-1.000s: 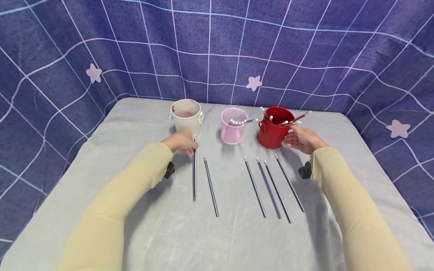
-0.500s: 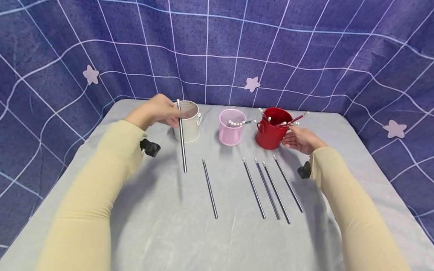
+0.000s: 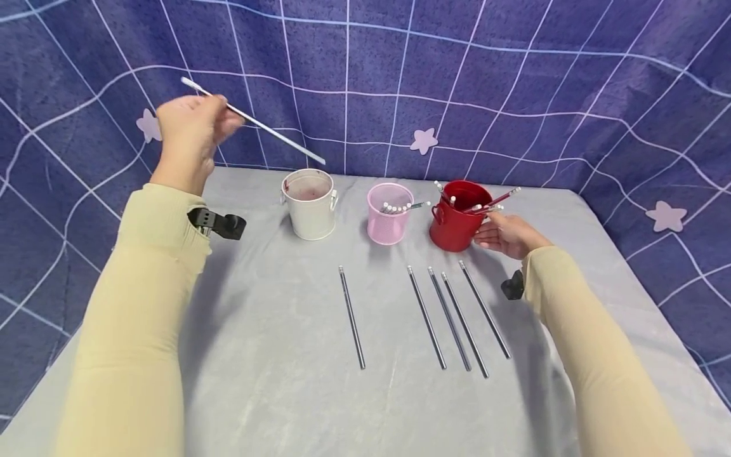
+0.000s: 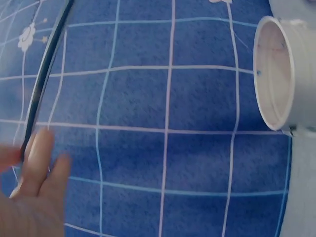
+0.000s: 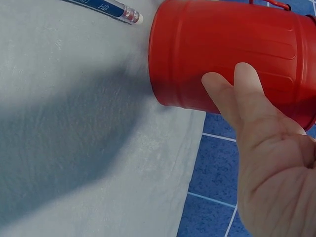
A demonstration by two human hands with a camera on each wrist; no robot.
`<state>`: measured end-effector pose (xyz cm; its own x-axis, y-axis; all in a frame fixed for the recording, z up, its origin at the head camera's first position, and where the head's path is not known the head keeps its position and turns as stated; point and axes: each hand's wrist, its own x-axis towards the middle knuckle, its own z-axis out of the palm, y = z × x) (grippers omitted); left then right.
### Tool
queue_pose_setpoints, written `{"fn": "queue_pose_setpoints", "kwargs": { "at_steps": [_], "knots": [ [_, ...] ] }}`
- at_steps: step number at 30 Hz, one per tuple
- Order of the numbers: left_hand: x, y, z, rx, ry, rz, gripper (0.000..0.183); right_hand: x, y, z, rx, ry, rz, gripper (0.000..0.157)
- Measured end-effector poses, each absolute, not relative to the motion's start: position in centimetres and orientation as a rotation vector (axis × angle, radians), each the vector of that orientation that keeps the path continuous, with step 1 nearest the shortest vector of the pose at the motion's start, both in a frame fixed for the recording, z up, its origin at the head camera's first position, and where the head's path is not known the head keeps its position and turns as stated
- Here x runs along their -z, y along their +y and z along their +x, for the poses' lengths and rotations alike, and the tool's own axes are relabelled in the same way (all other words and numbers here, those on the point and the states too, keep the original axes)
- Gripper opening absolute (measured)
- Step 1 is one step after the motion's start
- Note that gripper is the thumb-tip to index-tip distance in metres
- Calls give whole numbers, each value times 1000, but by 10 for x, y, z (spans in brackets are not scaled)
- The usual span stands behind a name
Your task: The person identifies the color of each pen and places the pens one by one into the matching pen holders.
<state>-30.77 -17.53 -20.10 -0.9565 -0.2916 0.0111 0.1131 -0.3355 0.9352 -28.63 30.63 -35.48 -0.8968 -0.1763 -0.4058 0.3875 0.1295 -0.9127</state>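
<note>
My left hand (image 3: 194,127) is raised at the back left and pinches a pencil (image 3: 274,133) between thumb and fingers. The pencil slants down to the right, its lower end above the white bucket (image 3: 311,212). In the left wrist view the dark pencil (image 4: 44,74) runs up from the fingertips, with the bucket's mouth (image 4: 274,74) off to the right. My right hand (image 3: 511,236) rests against the red bucket (image 3: 454,231), which holds several pencils. Straight fingers (image 5: 249,86) lie on its side in the right wrist view; the thumb is hidden there.
A pink mesh cup (image 3: 387,227) with several pencils stands between the buckets. On the grey cloth lie one pencil (image 3: 351,317) left of centre and several more pencils (image 3: 457,317) to the right. A blue grid-patterned curtain (image 3: 365,63) hangs behind.
My left hand has lifted the pencil from the table, up and to the left, turning it from near-vertical to a slant above the white bucket. My right hand has stayed at the red bucket.
</note>
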Motion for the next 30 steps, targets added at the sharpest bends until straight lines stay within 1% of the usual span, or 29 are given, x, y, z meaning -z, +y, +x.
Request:
{"fn": "queue_pose_setpoints", "kwargs": {
  "at_steps": [3, 8, 13, 17, 23, 26, 27, 30],
  "knots": [
    [199, -167, -312, 2273, -1421, 197, 23, 355, 307, -286, 1816, 1998, 205, 51],
    [201, -156, -321, 2178, -1341, 136, 25, 356, 311, -286, 1812, 2008, 211, 54],
    [200, -150, -331, 2091, -1397, 147, 26, 355, 310, -286, 1811, 2012, 202, 55],
    [208, -143, -334, 1827, -1568, 144, 26, 355, 309, -287, 1815, 2002, 196, 52],
    [230, -134, -335, 1493, -1751, 132, 16, 355, 309, -287, 1802, 2008, 184, 53],
    [245, -130, -336, 1364, -1887, 104, 3, 355, 309, -287, 1806, 2012, 187, 54],
    [251, -129, -336, 1323, -1929, 94, 4, 355, 309, -287, 1808, 2012, 190, 54],
    [267, -126, -337, 1203, -2033, 30, 17, 356, 309, -288, 1812, 2007, 190, 52]
  ]
}}
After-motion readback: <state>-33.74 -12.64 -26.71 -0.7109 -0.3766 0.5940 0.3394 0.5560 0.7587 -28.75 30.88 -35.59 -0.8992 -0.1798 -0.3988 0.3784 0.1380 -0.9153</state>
